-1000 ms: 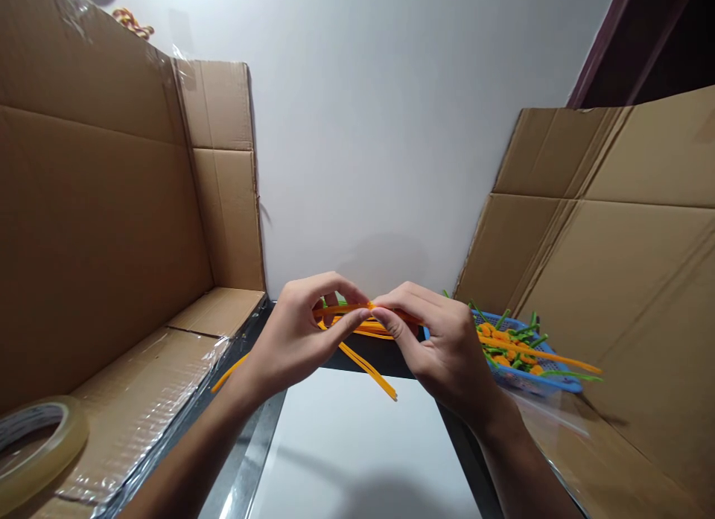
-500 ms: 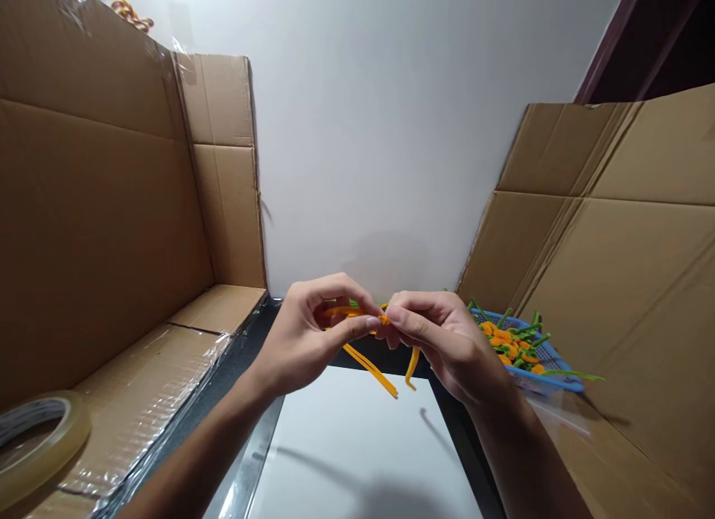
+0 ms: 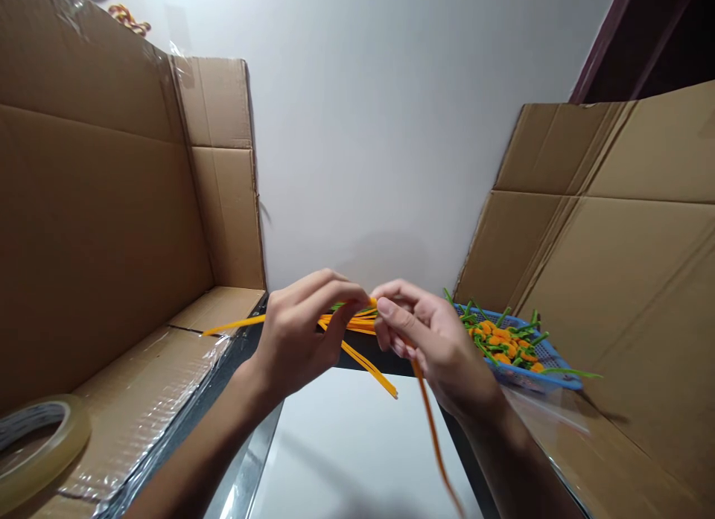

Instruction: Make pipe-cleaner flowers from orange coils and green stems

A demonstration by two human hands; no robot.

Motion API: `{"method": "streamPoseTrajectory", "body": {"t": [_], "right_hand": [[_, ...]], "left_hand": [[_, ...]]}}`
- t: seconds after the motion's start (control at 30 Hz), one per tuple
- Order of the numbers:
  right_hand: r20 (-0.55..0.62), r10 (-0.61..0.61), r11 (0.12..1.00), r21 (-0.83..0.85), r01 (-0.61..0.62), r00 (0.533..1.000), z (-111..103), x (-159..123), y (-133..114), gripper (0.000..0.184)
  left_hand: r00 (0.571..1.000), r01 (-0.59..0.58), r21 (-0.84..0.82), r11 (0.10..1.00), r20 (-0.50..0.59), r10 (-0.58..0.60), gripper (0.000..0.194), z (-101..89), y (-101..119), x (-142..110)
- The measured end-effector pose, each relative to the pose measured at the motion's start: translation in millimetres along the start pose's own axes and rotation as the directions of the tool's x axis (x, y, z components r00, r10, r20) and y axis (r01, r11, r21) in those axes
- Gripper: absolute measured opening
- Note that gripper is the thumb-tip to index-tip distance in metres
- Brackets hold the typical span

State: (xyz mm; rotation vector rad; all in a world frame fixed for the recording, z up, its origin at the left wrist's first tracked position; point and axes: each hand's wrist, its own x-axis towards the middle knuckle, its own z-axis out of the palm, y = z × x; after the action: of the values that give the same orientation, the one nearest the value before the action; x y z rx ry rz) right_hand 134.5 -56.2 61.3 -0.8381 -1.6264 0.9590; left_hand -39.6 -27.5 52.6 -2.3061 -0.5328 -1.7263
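Observation:
Over the far edge of the white board, my left hand (image 3: 307,329) and my right hand (image 3: 439,336) meet at the fingertips. Both pinch a fuzzy orange pipe cleaner (image 3: 433,430) between them; the exact spot is mostly covered by my fingers. One end hangs in a long strand below my right palm. An orange strand (image 3: 234,325) sticks out to the left beyond my left hand, perhaps part of the same piece. Beneath and behind the hands lies a bunch of loose orange pipe cleaners (image 3: 369,365), partly hidden.
A blue basket (image 3: 550,381) at the right holds several orange curled pieces with green stems (image 3: 506,348). A roll of clear tape (image 3: 78,430) lies at the lower left. Cardboard walls (image 3: 100,206) stand on both sides. The white board (image 3: 363,444) rests on a dark surface.
The orange pipe cleaner now extends in long strands to the left and below my right hand, where a short curled end hung before. My left hand has turned more palm-down.

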Motion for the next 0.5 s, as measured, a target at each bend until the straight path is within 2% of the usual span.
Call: {"method": "streamPoseTrajectory", "body": {"t": [0.03,0.07,0.13,0.17,0.23,0.33,0.43,0.5], "right_hand": [[-0.098,-0.135,0.977,-0.176,0.117,0.986,1.0,-1.6,0.0,0.020],[-0.145,-0.282,0.910,-0.354,0.216,0.949,1.7,-2.9,0.2,0.020],[-0.106,-0.515,0.704,-0.618,0.350,0.850,2.2,-4.7,0.9,0.015],[-0.059,-0.586,0.610,-0.689,0.391,0.808,2.2,-5.0,1.4,0.012],[-0.007,-0.651,0.501,-0.755,0.423,0.759,2.1,-4.8,2.3,0.011],[0.001,-0.689,0.463,-0.769,0.441,0.725,2.1,-4.1,2.8,0.012],[-0.001,-0.717,0.438,-0.779,0.449,0.697,1.8,-4.7,2.7,0.012],[-0.005,-0.727,0.417,-0.797,0.436,0.687,1.5,-5.4,3.0,0.010]], "left_hand": [[0.993,0.120,-0.049,0.992,0.006,-0.120,0.007,1.2,1.0,0.8],[0.972,0.234,-0.110,0.966,0.030,-0.232,0.003,2.1,2.3,1.7],[0.918,0.396,-0.245,0.885,0.103,-0.383,0.005,2.4,5.5,3.3],[0.895,0.445,-0.306,0.841,0.136,-0.424,0.009,1.8,7.1,4.2],[0.864,0.501,-0.394,0.770,0.175,-0.472,0.014,-0.4,10.0,6.2],[0.843,0.534,-0.453,0.714,0.214,-0.494,0.015,-4.2,12.2,8.6],[0.838,0.542,-0.447,0.712,0.228,-0.496,0.013,-5.7,11.5,9.0],[0.851,0.522,-0.419,0.743,0.200,-0.486,0.011,-5.2,11.0,8.0]]}}
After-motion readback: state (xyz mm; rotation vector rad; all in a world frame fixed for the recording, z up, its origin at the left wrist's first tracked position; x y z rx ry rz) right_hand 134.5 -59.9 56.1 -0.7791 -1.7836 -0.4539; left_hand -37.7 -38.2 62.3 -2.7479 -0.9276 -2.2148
